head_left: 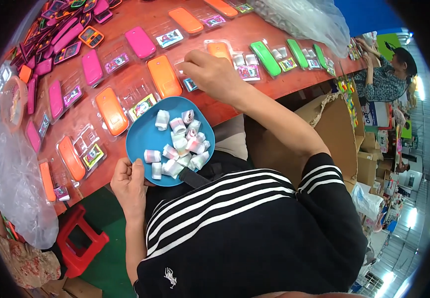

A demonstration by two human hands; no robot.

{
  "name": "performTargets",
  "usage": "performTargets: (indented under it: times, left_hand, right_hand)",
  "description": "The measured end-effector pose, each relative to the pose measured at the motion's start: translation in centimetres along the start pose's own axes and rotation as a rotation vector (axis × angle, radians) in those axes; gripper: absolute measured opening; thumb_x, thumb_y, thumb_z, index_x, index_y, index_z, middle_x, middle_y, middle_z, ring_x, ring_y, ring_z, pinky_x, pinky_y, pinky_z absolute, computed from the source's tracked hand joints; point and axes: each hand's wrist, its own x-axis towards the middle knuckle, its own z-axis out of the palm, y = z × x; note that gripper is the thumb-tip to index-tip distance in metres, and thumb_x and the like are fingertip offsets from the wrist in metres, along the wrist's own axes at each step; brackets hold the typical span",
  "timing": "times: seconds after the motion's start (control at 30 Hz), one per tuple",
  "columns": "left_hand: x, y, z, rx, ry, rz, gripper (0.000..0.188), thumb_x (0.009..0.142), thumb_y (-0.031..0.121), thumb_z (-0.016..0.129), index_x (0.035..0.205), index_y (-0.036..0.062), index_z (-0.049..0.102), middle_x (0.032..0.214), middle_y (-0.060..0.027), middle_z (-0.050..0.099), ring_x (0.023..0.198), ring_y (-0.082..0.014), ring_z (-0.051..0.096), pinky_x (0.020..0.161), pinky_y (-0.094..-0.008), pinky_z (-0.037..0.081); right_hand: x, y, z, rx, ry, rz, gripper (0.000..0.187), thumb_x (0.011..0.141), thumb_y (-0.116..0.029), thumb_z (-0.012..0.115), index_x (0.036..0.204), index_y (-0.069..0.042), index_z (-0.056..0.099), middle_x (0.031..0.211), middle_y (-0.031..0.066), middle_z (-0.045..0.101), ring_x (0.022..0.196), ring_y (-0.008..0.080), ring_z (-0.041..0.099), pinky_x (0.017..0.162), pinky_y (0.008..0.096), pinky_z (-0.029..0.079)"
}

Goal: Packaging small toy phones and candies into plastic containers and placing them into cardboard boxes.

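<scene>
Blue plate (142,135), white rolls (180,143) piled inside: our left hand (129,185) clamps its rim. Our right hand (212,74), apart, bunches its fingers near an orange phone (164,77); we can't tell whether it holds anything. We'd judge the rolls light and soft, best pinched by their sides.

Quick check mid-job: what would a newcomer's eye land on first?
Probably the blue plate of white rolls at centre, its lower-left rim in the left hand. Next, the bright phone-shaped cases across the red table, then the jumbled heap at upper left.
</scene>
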Motion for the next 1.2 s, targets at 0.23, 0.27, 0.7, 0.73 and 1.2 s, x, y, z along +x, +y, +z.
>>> performTargets:
  times: [0.23,0.27,0.7,0.73,1.2]
  left_hand:
    - [0.0,-0.4,-0.9,-0.059,0.061,-0.036,0.011,0.091,0.008,0.051,0.086,-0.0023,0.053,0.067,-0.0023,0.057,0.051,-0.0049,0.052,0.044,-0.0190,0.044]
    - [0.1,-0.3,-0.9,-0.064,0.058,-0.022,0.011,0.091,0.008,0.051,0.087,-0.0026,0.053,0.067,-0.0026,0.057,0.051,-0.0051,0.052,0.045,-0.0192,0.045]
    - [0.2,0.8,0.0,-0.036,0.066,-0.017,0.013,0.091,0.013,0.053,0.085,0.0018,0.055,0.070,0.0002,0.056,0.056,-0.0041,0.051,0.047,-0.0186,0.042]
    - [0.2,0.7,-0.1,-0.037,0.059,-0.010,0.013,0.091,0.013,0.053,0.085,0.0018,0.055,0.070,0.0002,0.056,0.056,-0.0041,0.051,0.047,-0.0186,0.042]
    - [0.1,-0.1,-0.4,-0.062,0.082,-0.019,0.011,0.090,0.009,0.052,0.082,0.0004,0.052,0.066,0.0001,0.055,0.050,-0.0020,0.046,0.045,-0.0170,0.036]
  right_hand:
    - [0.4,0.0,0.7,-0.226,-0.090,-0.190,0.026,0.068,-0.007,0.058,0.094,-0.008,0.061,0.091,0.0038,0.061,0.079,0.0201,0.062,0.062,0.0294,0.051]
    - [0.4,0.0,0.5,-0.229,-0.109,-0.186,0.027,0.068,-0.007,0.059,0.095,-0.009,0.061,0.089,0.0036,0.062,0.078,0.0198,0.062,0.062,0.0297,0.051]
    - [0.6,-5.4,-4.0,0.013,-0.368,-0.283,0.025,0.070,-0.009,0.059,0.095,-0.009,0.060,0.092,0.0012,0.060,0.087,0.0196,0.058,0.069,0.0310,0.049]
    - [0.6,-5.0,-4.0,0.063,-0.372,-0.239,0.024,0.070,-0.010,0.060,0.094,-0.009,0.060,0.092,0.0016,0.060,0.086,0.0196,0.058,0.069,0.0314,0.049]
    - [2.6,3.1,-3.5,0.222,-0.325,0.387,0.020,0.082,-0.015,0.058,0.097,-0.001,0.059,0.081,0.0136,0.063,0.075,0.0254,0.061,0.067,0.0351,0.047]
